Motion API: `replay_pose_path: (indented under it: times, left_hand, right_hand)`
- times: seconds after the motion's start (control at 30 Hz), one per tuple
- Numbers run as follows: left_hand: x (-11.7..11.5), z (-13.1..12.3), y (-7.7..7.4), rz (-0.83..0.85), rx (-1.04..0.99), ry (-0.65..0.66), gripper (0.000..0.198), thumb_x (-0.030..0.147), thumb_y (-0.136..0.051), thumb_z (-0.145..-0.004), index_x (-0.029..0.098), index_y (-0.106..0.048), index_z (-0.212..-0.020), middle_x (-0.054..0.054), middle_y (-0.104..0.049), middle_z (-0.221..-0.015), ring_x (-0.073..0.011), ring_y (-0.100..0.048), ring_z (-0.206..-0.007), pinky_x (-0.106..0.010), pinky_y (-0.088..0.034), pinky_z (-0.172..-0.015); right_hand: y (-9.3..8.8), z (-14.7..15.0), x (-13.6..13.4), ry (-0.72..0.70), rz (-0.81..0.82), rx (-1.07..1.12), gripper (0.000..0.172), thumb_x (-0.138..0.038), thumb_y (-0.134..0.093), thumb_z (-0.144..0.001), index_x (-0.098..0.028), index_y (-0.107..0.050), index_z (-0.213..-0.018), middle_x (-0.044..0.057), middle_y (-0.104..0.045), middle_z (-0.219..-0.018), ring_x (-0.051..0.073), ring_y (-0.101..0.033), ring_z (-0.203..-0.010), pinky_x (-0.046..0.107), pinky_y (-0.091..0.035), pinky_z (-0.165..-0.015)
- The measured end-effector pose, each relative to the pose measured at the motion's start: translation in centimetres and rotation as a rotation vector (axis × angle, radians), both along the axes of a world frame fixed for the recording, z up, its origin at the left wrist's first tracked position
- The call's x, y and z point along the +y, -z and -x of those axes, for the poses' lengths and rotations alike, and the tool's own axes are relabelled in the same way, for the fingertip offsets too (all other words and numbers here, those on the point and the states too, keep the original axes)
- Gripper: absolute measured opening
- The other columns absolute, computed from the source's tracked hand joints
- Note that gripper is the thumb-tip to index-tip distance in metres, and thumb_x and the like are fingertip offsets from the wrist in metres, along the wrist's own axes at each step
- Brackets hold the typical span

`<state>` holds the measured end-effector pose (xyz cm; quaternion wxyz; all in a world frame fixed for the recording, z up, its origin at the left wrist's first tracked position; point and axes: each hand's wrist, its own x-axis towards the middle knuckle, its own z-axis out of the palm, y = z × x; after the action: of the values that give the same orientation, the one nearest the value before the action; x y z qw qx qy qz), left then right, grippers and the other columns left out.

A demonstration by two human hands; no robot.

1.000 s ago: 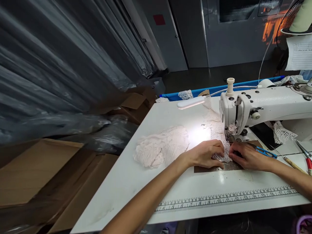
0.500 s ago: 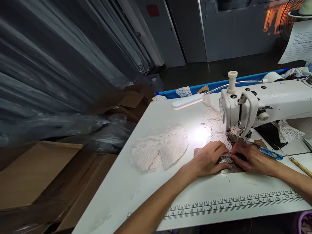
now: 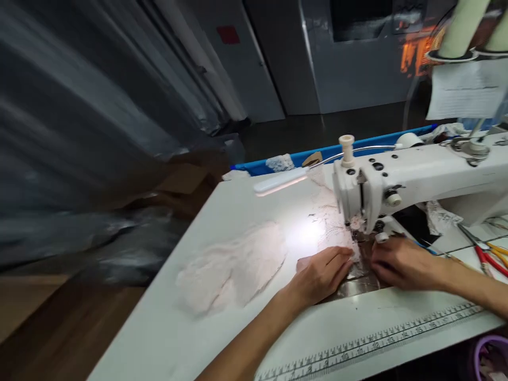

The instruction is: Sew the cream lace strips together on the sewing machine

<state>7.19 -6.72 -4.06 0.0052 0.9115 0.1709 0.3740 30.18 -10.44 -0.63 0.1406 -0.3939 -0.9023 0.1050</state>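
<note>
A white sewing machine (image 3: 420, 177) stands on a white table (image 3: 190, 328). A strip of white lace (image 3: 335, 227) runs under its needle. My left hand (image 3: 323, 275) lies on the lace just left of the needle, fingers pressed flat on it. Just right of the needle, my right hand (image 3: 399, 262) has its fingers curled down on the lace edge. A heap of pale lace (image 3: 230, 267) lies on the table to the left of my hands. The picture is smeared by head motion.
A gooseneck lamp (image 3: 280, 180) lights the needle area. A printed ruler (image 3: 373, 344) runs along the table's front edge. Red and yellow handled tools (image 3: 490, 256) lie at right. Cardboard boxes (image 3: 186, 177) and grey plastic sheeting (image 3: 79, 121) fill the left.
My head has turned, so the whole scene slid left and blurred. Both hands stay on the lace at the needle, pushed slightly nearer the presser foot.
</note>
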Motion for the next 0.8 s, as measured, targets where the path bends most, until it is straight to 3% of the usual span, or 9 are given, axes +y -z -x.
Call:
replay_pose_path:
  times: [0.1, 0.17, 0.27, 0.37, 0.5, 0.57, 0.67, 0.8]
  left_hand:
    - [0.1, -0.1, 0.2, -0.069, 0.030, 0.036, 0.013, 0.009, -0.049, -0.092, 0.012, -0.061, -0.097, -0.009, -0.071, -0.090, -0.0182, -0.069, -0.085, -0.029, -0.062, -0.073]
    - [0.4, -0.3, 0.2, -0.093, 0.018, 0.055, 0.014, 0.008, -0.048, -0.092, 0.012, -0.061, -0.095, -0.009, -0.070, -0.089, -0.0189, -0.069, -0.086, -0.030, -0.062, -0.074]
    - [0.6, -0.5, 0.1, -0.084, -0.005, 0.072, 0.016, 0.008, -0.048, -0.091, 0.013, -0.063, -0.092, -0.007, -0.071, -0.089, -0.0175, -0.069, -0.083, -0.028, -0.062, -0.073]
    - [0.6, -0.6, 0.0, -0.097, -0.019, 0.076, 0.017, 0.009, -0.048, -0.091, 0.015, -0.064, -0.092, -0.006, -0.071, -0.088, -0.0164, -0.069, -0.081, -0.026, -0.062, -0.071]
    - [0.9, -0.3, 0.4, -0.087, -0.010, 0.060, 0.024, 0.013, -0.043, -0.094, 0.017, -0.066, -0.098, -0.005, -0.072, -0.092, -0.0167, -0.070, -0.083, -0.025, -0.062, -0.076]
    - [1.2, -0.2, 1.1, -0.065, -0.029, 0.085, 0.030, 0.015, -0.039, -0.095, 0.020, -0.066, -0.107, -0.004, -0.072, -0.093, -0.0166, -0.070, -0.081, -0.026, -0.063, -0.076]
    - [1.8, -0.2, 2.1, -0.042, -0.062, 0.148, 0.036, 0.016, -0.042, -0.094, 0.027, -0.060, -0.124, -0.002, -0.072, -0.093, -0.0184, -0.069, -0.080, -0.030, -0.065, -0.074]
    - [2.0, -0.4, 2.2, -0.082, -0.087, 0.160, 0.036, 0.016, -0.041, -0.094, 0.027, -0.059, -0.123, -0.004, -0.072, -0.092, -0.0202, -0.068, -0.081, -0.034, -0.065, -0.072]
  right_hand:
    - [-0.2, -1.8, -3.0, 0.126, -0.161, -0.004, 0.017, -0.016, -0.045, -0.091, -0.016, -0.062, -0.092, 0.010, -0.062, -0.093, 0.020, -0.059, -0.084, 0.032, -0.047, -0.074]
    - [-0.4, -4.0, -4.8, 0.287, -0.222, -0.066, 0.018, -0.017, -0.043, -0.092, -0.015, -0.060, -0.098, 0.011, -0.061, -0.095, 0.022, -0.059, -0.085, 0.035, -0.048, -0.074]
    - [-0.3, -7.5, -7.1, 0.528, -0.191, -0.192, 0.015, -0.021, -0.046, -0.090, -0.015, -0.057, -0.098, 0.011, -0.061, -0.089, 0.023, -0.060, -0.079, 0.035, -0.049, -0.067]
    - [0.4, -9.5, -8.6, 0.625, -0.149, -0.192, 0.014, -0.019, -0.043, -0.089, -0.017, -0.055, -0.094, 0.008, -0.061, -0.080, 0.022, -0.061, -0.072, 0.033, -0.049, -0.063]
    - [0.7, -10.8, -9.1, 0.772, -0.232, 0.077, 0.014, -0.025, -0.042, -0.090, -0.018, -0.052, -0.097, 0.005, -0.062, -0.075, 0.018, -0.060, -0.065, 0.030, -0.049, -0.058]
    - [-0.1, -12.0, -9.0, 0.865, -0.283, 0.239, 0.014, -0.032, -0.046, -0.090, -0.019, -0.052, -0.089, 0.003, -0.061, -0.071, 0.016, -0.058, -0.060, 0.028, -0.049, -0.055]
    - [-2.0, -14.5, -8.8, 0.973, -0.350, 0.435, 0.029, -0.048, -0.053, -0.086, -0.020, -0.054, -0.080, 0.005, -0.063, -0.071, 0.018, -0.060, -0.061, 0.030, -0.050, -0.057]
    - [-3.6, -17.1, -8.2, 1.081, -0.419, 0.589, 0.044, -0.062, -0.054, -0.082, -0.019, -0.052, -0.090, 0.007, -0.066, -0.076, 0.020, -0.064, -0.066, 0.033, -0.054, -0.060]
